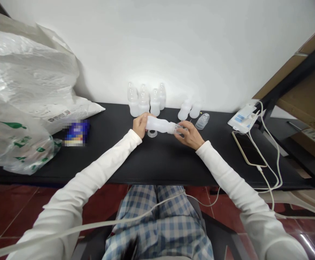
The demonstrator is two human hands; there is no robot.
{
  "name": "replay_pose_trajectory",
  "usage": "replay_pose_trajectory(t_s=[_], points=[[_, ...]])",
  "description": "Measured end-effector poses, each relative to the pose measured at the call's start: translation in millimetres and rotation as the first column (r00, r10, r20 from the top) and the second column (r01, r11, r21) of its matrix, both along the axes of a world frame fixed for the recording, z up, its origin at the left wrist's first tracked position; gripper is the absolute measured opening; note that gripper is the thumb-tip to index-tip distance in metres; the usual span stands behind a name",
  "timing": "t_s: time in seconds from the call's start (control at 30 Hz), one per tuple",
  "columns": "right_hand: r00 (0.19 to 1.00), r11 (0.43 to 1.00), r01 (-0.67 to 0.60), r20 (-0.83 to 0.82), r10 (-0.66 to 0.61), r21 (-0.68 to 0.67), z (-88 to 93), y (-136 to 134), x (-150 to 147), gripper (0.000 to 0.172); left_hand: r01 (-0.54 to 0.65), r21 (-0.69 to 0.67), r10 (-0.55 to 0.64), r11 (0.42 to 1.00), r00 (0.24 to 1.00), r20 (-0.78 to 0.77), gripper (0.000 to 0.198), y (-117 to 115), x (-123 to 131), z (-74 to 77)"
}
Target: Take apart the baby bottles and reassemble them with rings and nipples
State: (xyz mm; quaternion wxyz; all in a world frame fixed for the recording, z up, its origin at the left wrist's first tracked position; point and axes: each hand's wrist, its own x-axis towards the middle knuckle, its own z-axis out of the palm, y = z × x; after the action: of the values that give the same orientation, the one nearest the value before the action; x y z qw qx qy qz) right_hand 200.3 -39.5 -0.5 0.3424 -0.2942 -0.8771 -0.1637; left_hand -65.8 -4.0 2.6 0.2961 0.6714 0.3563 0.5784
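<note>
A translucent white baby bottle (159,125) lies nearly level above the black table. Its base end is in the grip of my left hand (140,125). At the neck end, my right hand (190,135) has its fingers closed around a clear cap or nipple part (178,128); the fingers partly hide it. Below the bottle, a clear ring (152,134) rests on the table. Right of my right hand lies a clear dome cap (202,121), tilted on its side. Behind it stand two bottle bodies (184,109).
Several capped bottles (143,101) stand by the wall. Left are a large plastic bag (24,79) and a blurred blue packet (77,133). To the right lie a phone (248,148), white cables (278,155) and a white-blue package (242,117). One cable crosses my lap.
</note>
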Motion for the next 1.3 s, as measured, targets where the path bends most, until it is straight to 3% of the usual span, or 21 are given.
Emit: replay_pose_trajectory(t_s=[0.1, 0.17, 0.33, 0.47, 0.63, 0.83, 0.97, 1.13, 1.2, 1.3], points=[[0.999, 1.000, -0.020, -0.041, 0.020, -0.009, 1.7, -1.3, -2.5, 0.049, 0.001, 0.090, 0.004, 0.996, 0.998, -0.060, 0.066, -4.2, -0.5, 1.5], [0.999, 0.998, -0.007, -0.046, 0.004, -0.069, 4.0, -3.8, -3.1, 0.058, -0.005, 0.140, 0.018, 0.990, 0.996, -0.091, 0.066, -7.6, 0.3, 3.1], [0.990, 0.969, 0.119, -0.051, -0.133, -0.218, 7.5, -6.8, -0.3, 0.043, 0.019, 0.183, 0.007, 0.983, 0.990, -0.144, 0.068, -11.1, 0.9, 4.9], [0.992, 0.991, 0.099, -0.072, -0.106, -0.092, 6.3, -4.4, 0.9, 0.040, -0.020, 0.104, 0.028, 0.994, 0.996, -0.080, 0.065, -4.8, 0.1, 0.6], [0.983, 0.983, 0.180, -0.051, -0.178, 0.034, -4.8, -3.4, 3.0, 0.020, -0.096, 0.051, 0.095, 0.994, 0.995, 0.013, 0.063, -4.4, 3.9, 2.0], [0.980, 0.970, 0.197, 0.011, -0.198, -0.145, -15.1, -4.8, 10.0, 0.020, -0.101, -0.020, 0.102, 0.995, 0.991, 0.081, 0.060, -0.8, 5.6, 9.8], [0.976, 0.976, 0.215, -0.021, -0.216, -0.018, -16.1, -3.4, 19.3, 0.026, -0.120, -0.167, 0.164, 0.979, 0.946, 0.279, 0.065, 22.6, -5.4, 5.0], [0.924, 0.936, 0.338, -0.222, -0.310, 0.097, -12.4, 1.8, 33.0, 0.001, -0.042, -0.217, 0.120, 0.975, 0.924, 0.364, 0.063, 30.5, -10.6, 4.8], [0.904, 0.918, 0.361, -0.304, -0.301, 0.162, -9.6, 5.6, 35.2, 0.011, 0.026, -0.211, 0.052, 0.977, 0.933, 0.355, 0.060, 23.4, -2.0, 7.3], [0.859, 0.839, 0.453, -0.399, -0.321, 0.302, -6.0, 11.7, 35.4, 0.025, 0.081, -0.261, 0.003, 0.962, 0.952, 0.305, 0.059, 13.6, 20.2, 9.5]])
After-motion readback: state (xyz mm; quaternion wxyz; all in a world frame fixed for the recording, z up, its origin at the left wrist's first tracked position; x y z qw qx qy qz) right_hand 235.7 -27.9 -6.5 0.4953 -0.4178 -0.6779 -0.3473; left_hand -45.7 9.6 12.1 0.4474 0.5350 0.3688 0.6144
